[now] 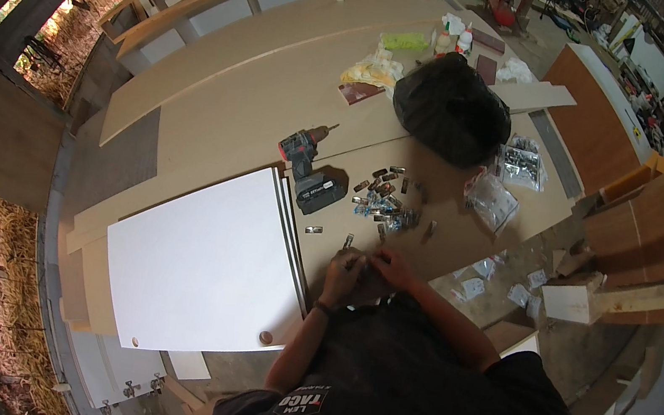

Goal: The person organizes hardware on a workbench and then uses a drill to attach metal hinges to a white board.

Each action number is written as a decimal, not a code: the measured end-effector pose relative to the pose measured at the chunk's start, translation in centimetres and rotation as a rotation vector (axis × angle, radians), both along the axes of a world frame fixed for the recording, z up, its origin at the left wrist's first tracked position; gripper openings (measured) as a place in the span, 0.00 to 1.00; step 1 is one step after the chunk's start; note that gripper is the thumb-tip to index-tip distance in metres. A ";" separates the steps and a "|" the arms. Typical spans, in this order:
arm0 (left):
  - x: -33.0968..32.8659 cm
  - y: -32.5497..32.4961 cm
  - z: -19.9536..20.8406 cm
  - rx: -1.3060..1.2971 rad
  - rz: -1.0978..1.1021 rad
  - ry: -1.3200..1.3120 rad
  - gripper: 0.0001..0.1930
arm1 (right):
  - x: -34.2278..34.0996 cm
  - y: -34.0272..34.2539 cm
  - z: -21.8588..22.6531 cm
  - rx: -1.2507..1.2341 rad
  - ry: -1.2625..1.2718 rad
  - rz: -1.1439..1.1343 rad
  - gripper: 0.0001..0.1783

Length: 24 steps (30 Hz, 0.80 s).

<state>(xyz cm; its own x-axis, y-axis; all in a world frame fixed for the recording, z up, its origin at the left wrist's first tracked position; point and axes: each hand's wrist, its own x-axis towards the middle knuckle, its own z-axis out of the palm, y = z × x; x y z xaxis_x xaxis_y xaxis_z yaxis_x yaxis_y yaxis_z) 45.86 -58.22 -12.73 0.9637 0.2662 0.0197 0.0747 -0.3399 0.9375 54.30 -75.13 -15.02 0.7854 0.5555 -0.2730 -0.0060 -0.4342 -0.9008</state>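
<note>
My left hand [345, 270] and my right hand [393, 267] are close together at the near edge of the table, fingers bent inward. Whatever they pinch is too small and dark to make out. Just beyond the left fingertips lies a small metal piece [349, 240]. Another shiny metal piece [313, 230] rests beside the white panel [197, 261], which lies on my left with round holes near its near edge. Ahead of my hands is a loose pile of small metal hardware pieces [384, 202], some with blue bits among them.
A cordless drill [303, 168] lies beyond the panel. Further off are a black plastic bag [452, 110], clear bags of hardware [492, 203], bottles [464, 41] and a yellowish cloth [373, 69]. Wood offcuts [621, 295] and small plastic packets [519, 295] are at the right, below table height.
</note>
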 end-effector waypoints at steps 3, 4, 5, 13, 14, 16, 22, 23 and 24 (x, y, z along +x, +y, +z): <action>0.1 -0.1 0.5 -0.027 0.023 -0.010 0.09 | 0.2 0.1 0.2 0.005 0.061 -0.010 0.15; 0.1 -0.2 0.4 -0.034 0.036 -0.023 0.09 | 0.2 0.0 0.0 0.008 0.016 0.002 0.15; 0.1 -0.4 0.5 -0.043 0.045 -0.033 0.09 | 0.2 -0.1 -0.5 0.008 -0.026 0.008 0.15; -0.4 -0.4 1.4 -0.182 -0.002 0.070 0.11 | 0.2 -0.5 -0.3 0.087 0.055 0.063 0.14; -0.4 -0.4 1.4 -0.202 -0.011 0.098 0.11 | 0.4 -0.6 0.1 0.081 0.145 0.059 0.13; -0.6 -0.2 1.3 -0.204 -0.030 0.137 0.11 | 0.6 -0.7 -0.1 0.064 0.241 0.049 0.12; -0.6 -0.1 -0.1 -0.225 -0.042 0.220 0.12 | 0.9 -0.9 -0.4 0.049 0.355 0.021 0.11; -0.6 -0.2 -0.7 -0.234 -0.043 0.204 0.12 | 0.9 -0.9 -1.2 0.040 0.325 0.004 0.10; -0.6 -0.4 -1.4 -0.245 -0.045 0.187 0.12 | 0.9 -1.1 -2.0 0.030 0.296 -0.013 0.10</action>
<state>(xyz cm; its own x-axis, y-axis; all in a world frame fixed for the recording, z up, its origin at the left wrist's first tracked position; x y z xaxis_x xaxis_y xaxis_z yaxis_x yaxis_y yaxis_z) 45.25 -58.60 -14.11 0.9554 0.1982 -0.2190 0.2441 -0.1126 0.9632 55.15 -76.26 -17.03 0.6813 0.5571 -0.4749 -0.2758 -0.4055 -0.8715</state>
